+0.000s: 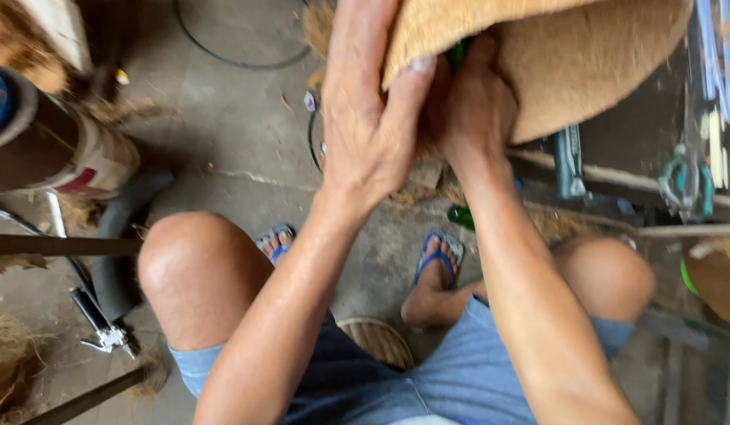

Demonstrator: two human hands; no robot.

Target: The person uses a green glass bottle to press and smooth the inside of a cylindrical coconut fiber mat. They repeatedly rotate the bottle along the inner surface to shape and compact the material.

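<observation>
Over a littered concrete floor (223, 149), the left hand (373, 126) and right hand (475, 110) both clamp a tan coir mat (570, 55) at its edge.

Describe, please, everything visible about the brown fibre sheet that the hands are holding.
The fibre sheet is tan, coarse and matted, like coconut coir. It curves into a hood shape above the knees, its top cut off by the frame. The left hand pinches its lower edge; the right hand reaches beneath it, where something green shows.
</observation>
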